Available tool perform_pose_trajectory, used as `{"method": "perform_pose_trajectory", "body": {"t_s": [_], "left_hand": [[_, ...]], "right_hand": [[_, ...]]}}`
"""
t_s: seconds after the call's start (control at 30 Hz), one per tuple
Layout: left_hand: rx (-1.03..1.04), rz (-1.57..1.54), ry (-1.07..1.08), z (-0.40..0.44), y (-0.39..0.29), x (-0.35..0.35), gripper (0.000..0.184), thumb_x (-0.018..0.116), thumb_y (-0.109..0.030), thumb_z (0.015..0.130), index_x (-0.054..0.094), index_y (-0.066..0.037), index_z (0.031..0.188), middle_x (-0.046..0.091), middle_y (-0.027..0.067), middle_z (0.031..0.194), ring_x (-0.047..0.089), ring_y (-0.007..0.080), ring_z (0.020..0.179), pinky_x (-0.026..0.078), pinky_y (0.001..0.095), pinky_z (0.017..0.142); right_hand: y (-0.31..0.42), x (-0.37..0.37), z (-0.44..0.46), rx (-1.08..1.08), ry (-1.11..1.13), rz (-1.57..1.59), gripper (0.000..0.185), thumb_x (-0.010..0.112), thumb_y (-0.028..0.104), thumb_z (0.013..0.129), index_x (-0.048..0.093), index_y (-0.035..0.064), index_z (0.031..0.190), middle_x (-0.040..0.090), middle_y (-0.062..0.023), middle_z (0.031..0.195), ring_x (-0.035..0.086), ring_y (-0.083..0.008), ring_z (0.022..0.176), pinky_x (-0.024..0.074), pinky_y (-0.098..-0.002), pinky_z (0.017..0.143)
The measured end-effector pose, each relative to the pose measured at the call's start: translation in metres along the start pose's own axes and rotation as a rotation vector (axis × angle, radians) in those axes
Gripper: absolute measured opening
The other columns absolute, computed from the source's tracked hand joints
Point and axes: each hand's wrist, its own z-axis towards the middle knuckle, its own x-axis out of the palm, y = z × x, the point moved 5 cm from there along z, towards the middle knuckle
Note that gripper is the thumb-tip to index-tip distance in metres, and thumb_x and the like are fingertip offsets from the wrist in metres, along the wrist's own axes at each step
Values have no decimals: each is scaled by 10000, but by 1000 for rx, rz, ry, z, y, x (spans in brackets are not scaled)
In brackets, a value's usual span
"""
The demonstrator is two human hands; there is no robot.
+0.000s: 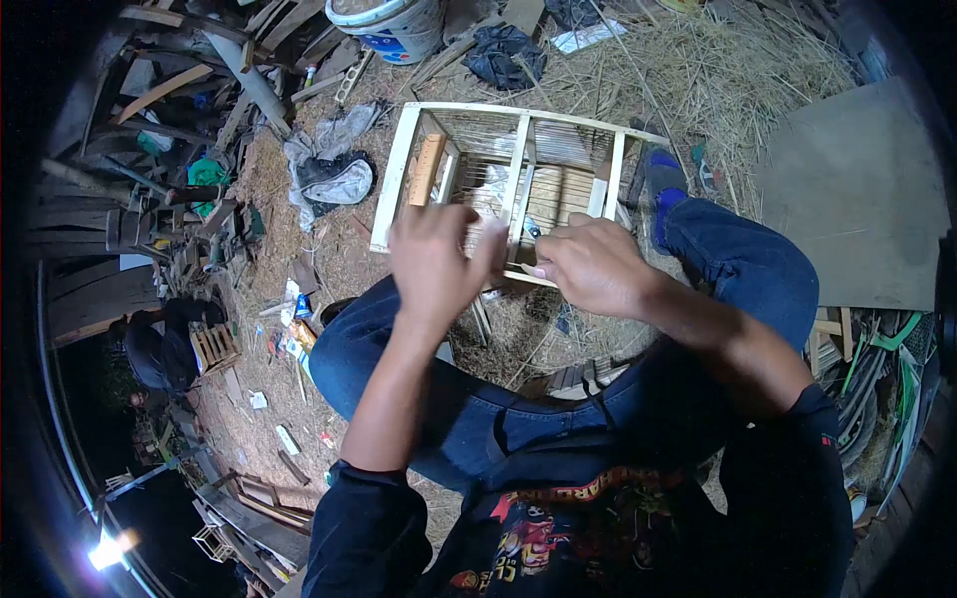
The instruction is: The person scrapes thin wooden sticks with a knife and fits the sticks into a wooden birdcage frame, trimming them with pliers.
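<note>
A pale wooden cage (523,164) with thin bars and a slatted floor lies in front of me, its near side between my knees. Over its near left part is my left hand (434,259), slightly blurred, fingers curled in and thumb toward the right; what they grip is hidden. At the near right rail my right hand (598,267) is closed with fingers bent; a small pale tip shows by its thumb, too small to name. A light brown wooden block (426,169) stands inside the cage's left end.
A white bucket (394,28) and a black plastic bag (505,57) lie beyond the cage. Wood scraps (150,214) are heaped on the left; a flat board (847,189) is at right. Another person (159,349) sits far left by a wooden crate (214,347). Straw and shavings cover the ground.
</note>
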Motion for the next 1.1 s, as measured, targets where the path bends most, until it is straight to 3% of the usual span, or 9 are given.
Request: {"method": "perform_pose_trajectory", "body": {"t_s": [0.17, 0.3, 0.47, 0.67, 0.7, 0.87, 0.93, 1.07, 1.1], "left_hand": [[-17, -62, 287, -6, -1, 42, 444, 706, -408, 945, 646, -42, 702, 612, 165, 599, 642, 379, 629, 479, 483, 628], [-53, -90, 323, -5, -3, 42, 455, 666, -390, 984, 623, -40, 695, 598, 178, 562, 640, 408, 570, 491, 505, 584], [-67, -52, 324, -3, -3, 40, 452, 665, -394, 986, 621, -43, 704, 608, 185, 583, 643, 419, 590, 490, 514, 584], [-70, -64, 289, -1, 2, 39, 455, 663, -394, 979, 613, -53, 683, 626, 177, 606, 643, 406, 590, 494, 507, 597], [-88, -41, 283, -1, 3, 38, 442, 663, -377, 969, 613, -66, 659, 642, 168, 618, 648, 387, 583, 500, 495, 612], [-123, -57, 238, 3, 6, 43, 458, 655, -400, 983, 620, -51, 689, 631, 181, 622, 649, 406, 610, 490, 514, 599], [-151, -68, 243, 8, 5, 46, 469, 648, -423, 995, 632, -37, 728, 623, 194, 618, 653, 423, 634, 486, 525, 594], [-249, -43, 208, 20, -4, 56, 499, 612, -449, 1009, 658, -22, 755, 642, 220, 641, 663, 444, 654, 498, 542, 613], [-271, -42, 216, 23, -8, 59, 497, 613, -449, 1009, 666, -22, 761, 651, 229, 656, 668, 448, 666, 506, 543, 622]], "right_hand": [[0, -2, -4, -65, -29, -88, 217, 665, 236, 955, 734, 32, 933, 739, -139, 916, 691, -335, 938, 535, -473, 863], [0, -4, -4, -89, -35, -37, 178, 663, 191, 934, 743, 32, 929, 741, -131, 910, 701, -325, 935, 540, -461, 849], [-3, -8, -12, -72, 58, -5, 162, 631, 51, 879, 752, 13, 982, 727, -128, 949, 623, -290, 1006, 511, -410, 911], [-11, -29, -14, -59, -78, -59, 183, 626, 148, 972, 744, 9, 988, 661, -115, 1015, 560, -257, 1058, 476, -427, 948], [-15, -36, -13, -84, -151, -45, 233, 617, 218, 1000, 716, 15, 946, 639, -107, 981, 557, -259, 1008, 476, -443, 934], [-41, -84, -22, -54, -412, 149, 269, 567, 213, 1040, 631, 26, 857, 614, -120, 893, 571, -283, 910, 469, -439, 873], [-50, -103, -27, 83, -502, 282, 257, 589, 216, 1036, 634, 14, 885, 614, -109, 844, 575, -293, 888, 460, -443, 861], [-56, -115, -38, 192, -635, 555, 245, 649, 230, 1031, 660, -6, 966, 683, -107, 829, 620, -181, 751, 498, -354, 699], [-57, -115, -39, 167, -660, 562, 254, 661, 239, 1038, 666, -7, 976, 682, -85, 804, 600, -112, 716, 485, -306, 647]]}}
